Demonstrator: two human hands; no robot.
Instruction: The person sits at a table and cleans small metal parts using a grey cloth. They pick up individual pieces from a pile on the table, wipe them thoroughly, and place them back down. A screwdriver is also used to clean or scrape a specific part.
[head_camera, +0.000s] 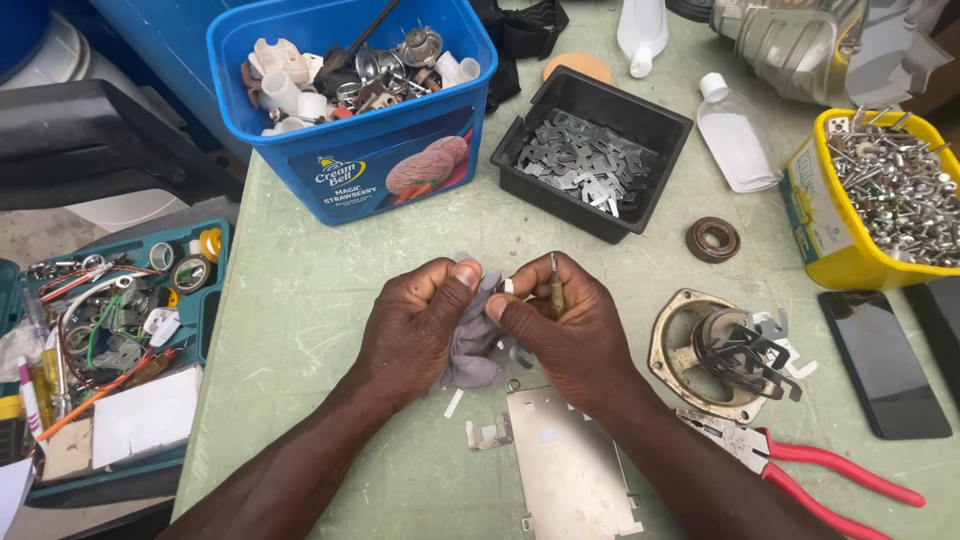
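Both my hands meet over the middle of the pale green table (310, 300). My left hand (415, 325) is closed around a grey cloth (475, 345), thumb pressed on its top. My right hand (565, 330) pinches a small white part against the cloth with thumb and forefinger, and a thin screwdriver (554, 285) stands up between its fingers. A flat metal plate (570, 465) lies just below my hands, with small metal bits beside it.
A blue tub of mixed parts (350, 90) and a black tray of metal clips (590, 150) stand behind. A yellow tub of screws (880, 195), a round metal housing (715, 350), red-handled pliers (800, 465) and a dark phone (883, 362) are at right. A teal toolbox (110, 350) sits left.
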